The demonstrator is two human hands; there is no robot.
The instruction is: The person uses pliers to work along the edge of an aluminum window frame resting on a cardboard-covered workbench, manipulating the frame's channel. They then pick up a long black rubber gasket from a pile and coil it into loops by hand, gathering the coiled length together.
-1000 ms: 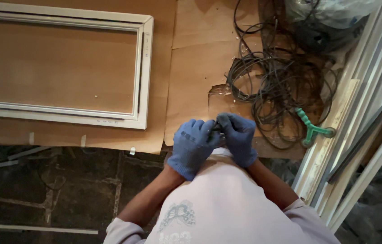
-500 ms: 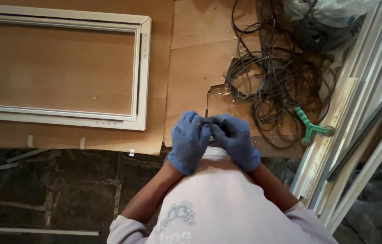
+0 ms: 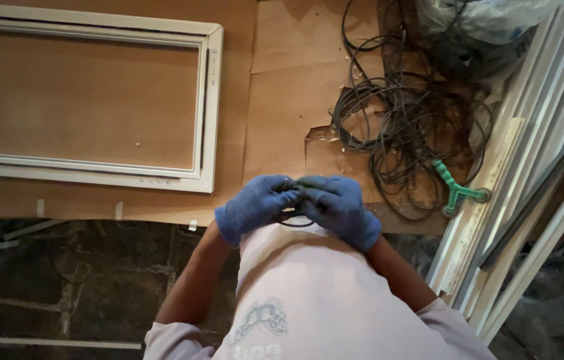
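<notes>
Your gloved left hand (image 3: 255,203) and right hand (image 3: 339,207) meet fingertip to fingertip, both pinched closed on a thin dark cord (image 3: 294,223); coiled cable (image 3: 409,127) lies beyond your right hand.

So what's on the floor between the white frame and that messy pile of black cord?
In the head view, only bare brown cardboard sheets lie between the white frame and the black cord tangle.
</notes>
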